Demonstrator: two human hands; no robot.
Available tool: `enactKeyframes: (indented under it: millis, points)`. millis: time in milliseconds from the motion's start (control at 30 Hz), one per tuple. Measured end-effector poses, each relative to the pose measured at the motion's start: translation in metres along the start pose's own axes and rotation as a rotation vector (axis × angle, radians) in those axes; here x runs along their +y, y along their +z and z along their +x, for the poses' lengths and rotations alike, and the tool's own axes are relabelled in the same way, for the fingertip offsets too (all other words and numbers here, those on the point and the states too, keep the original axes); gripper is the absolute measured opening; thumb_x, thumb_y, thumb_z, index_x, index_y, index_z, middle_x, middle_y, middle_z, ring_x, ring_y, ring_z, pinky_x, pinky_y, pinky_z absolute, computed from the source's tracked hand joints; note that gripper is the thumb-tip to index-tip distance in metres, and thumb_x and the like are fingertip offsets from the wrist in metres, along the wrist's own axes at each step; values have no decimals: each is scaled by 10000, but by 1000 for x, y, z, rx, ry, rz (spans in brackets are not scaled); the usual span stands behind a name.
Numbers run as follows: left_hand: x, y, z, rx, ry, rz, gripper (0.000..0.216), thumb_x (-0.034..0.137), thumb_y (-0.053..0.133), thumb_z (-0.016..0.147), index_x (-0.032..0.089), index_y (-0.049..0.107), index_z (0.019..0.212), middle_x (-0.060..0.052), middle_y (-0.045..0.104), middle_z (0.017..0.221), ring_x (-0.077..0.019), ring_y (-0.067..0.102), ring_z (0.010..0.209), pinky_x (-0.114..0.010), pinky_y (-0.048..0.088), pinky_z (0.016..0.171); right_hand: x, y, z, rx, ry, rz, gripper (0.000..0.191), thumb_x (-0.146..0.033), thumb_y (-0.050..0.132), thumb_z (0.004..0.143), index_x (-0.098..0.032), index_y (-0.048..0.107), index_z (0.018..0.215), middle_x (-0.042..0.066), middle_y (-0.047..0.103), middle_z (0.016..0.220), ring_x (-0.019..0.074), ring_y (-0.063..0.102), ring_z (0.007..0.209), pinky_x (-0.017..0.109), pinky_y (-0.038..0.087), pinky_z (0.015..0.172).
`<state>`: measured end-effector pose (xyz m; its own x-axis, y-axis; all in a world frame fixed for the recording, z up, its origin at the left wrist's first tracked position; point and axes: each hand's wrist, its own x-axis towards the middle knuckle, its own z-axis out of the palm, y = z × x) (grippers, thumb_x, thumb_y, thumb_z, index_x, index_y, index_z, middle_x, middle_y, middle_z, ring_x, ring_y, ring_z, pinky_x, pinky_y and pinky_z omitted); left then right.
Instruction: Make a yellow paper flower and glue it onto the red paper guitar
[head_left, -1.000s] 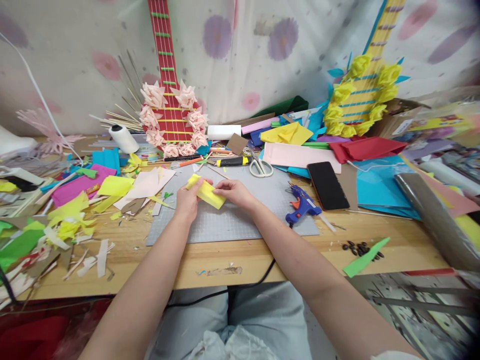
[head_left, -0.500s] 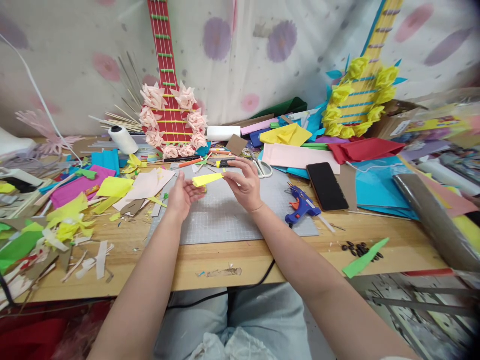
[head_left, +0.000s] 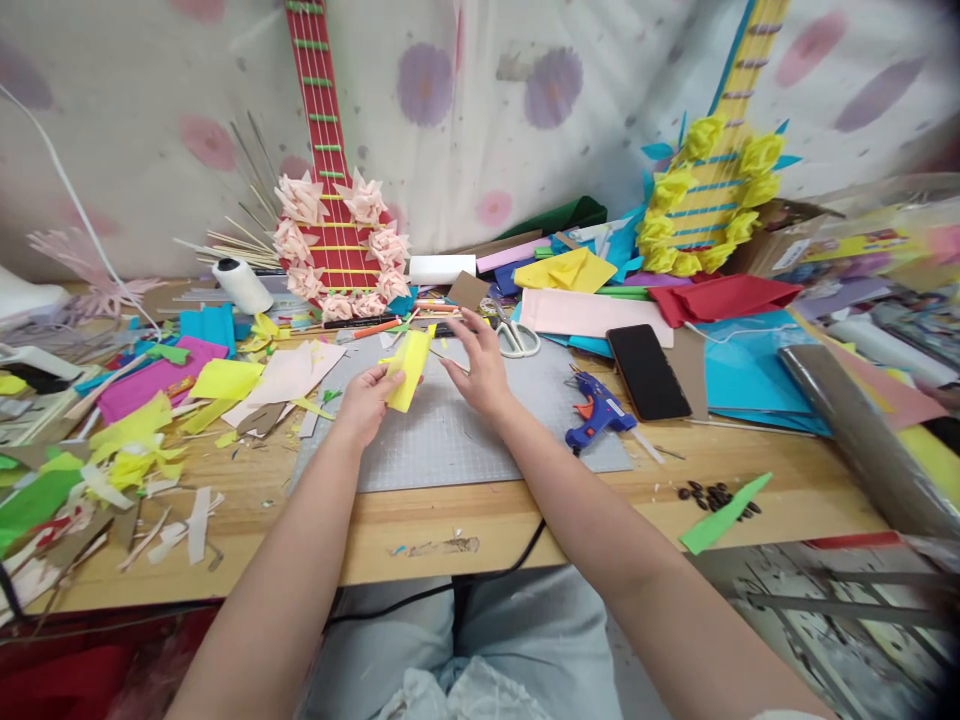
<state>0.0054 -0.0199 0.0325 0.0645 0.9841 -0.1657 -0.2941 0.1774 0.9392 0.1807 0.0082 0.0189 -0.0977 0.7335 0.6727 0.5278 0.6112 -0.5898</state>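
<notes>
A strip of yellow crepe paper (head_left: 410, 370) is pinched in my left hand (head_left: 369, 398), held tilted over the grey cutting mat (head_left: 450, 455). My right hand (head_left: 480, 368) hovers just right of the paper, fingers spread and apart from it. Beyond my right hand, white-handled scissors (head_left: 519, 340) lie at the mat's far edge. A blue glue gun (head_left: 598, 412) rests on the mat's right side.
Yellow, pink and white paper scraps (head_left: 142, 440) cover the table's left. A black phone (head_left: 647, 372), blue paper sheets (head_left: 757, 375) and dark beads (head_left: 709, 497) lie right. Behind stand a red paper guitar (head_left: 339, 240) and a yellow one (head_left: 701, 205).
The yellow paper has turned from lying sideways to more upright, its broad face showing. My left hand has closed on it; my right hand has let go and spread its fingers.
</notes>
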Motion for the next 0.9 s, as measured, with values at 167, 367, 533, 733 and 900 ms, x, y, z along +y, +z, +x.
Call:
enactKeyframes:
  millis: [167, 367, 533, 733, 900]
  points:
    - [-11, 4, 3, -4, 81, 45, 425, 294, 726, 564, 103, 627, 930, -71, 680, 782, -183, 632, 740, -256, 477, 622, 4, 13, -2, -282, 513, 589, 340, -427, 548, 727, -189, 567, 969, 53, 612, 892, 132, 567, 747, 289, 459, 671]
    - [-12, 7, 1, -56, 13, 134, 434, 391, 698, 589, 117, 644, 922, -70, 677, 796, -179, 628, 720, -256, 463, 617, -6, 15, -5, -263, 646, 734, 286, -402, 664, 589, -168, 502, 620, -33, 534, 606, 77, 481, 576, 220, 369, 549]
    - [-10, 9, -1, -96, -10, 213, 431, 335, 741, 540, 111, 638, 894, -59, 673, 801, -171, 629, 694, -269, 466, 638, -3, 15, -4, -232, 678, 728, 288, -386, 681, 544, -169, 503, 610, -39, 519, 613, 66, 438, 554, 218, 350, 526]
    - [-13, 9, -1, -110, -30, 203, 413, 342, 715, 569, 102, 626, 894, -63, 667, 794, -183, 631, 695, -315, 484, 653, -4, 14, -3, -209, 708, 750, 292, -389, 676, 548, -173, 491, 610, -46, 506, 595, 62, 432, 536, 219, 347, 523]
    - [-13, 9, -2, -116, -31, 205, 426, 355, 717, 566, 105, 628, 899, -65, 666, 805, -184, 630, 702, -322, 485, 667, -4, 14, -5, -277, 714, 781, 293, -380, 696, 543, -167, 528, 655, -42, 522, 613, 66, 447, 546, 218, 339, 513]
